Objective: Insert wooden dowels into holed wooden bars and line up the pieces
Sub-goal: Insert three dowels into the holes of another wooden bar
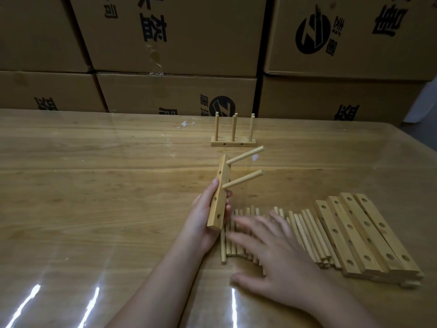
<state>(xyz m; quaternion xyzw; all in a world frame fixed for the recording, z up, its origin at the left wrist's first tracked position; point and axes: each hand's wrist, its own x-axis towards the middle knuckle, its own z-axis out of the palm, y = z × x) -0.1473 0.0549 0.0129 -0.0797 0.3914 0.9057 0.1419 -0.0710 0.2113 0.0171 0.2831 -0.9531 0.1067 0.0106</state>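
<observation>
While the left hand (203, 224) grips the pale holed wooden bar (216, 209), the flat, empty right hand (272, 253) at its four o'clock may roll the loose round wooden dowels (307, 230) apart.

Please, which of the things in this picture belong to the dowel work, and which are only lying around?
For the job: bar with two dowels in it, gripped by the left hand; loose dowels below the right hand; stacked holed bars; finished piece standing farther back.
Just lying about: cardboard boxes behind the table; white scraps on the table.
</observation>
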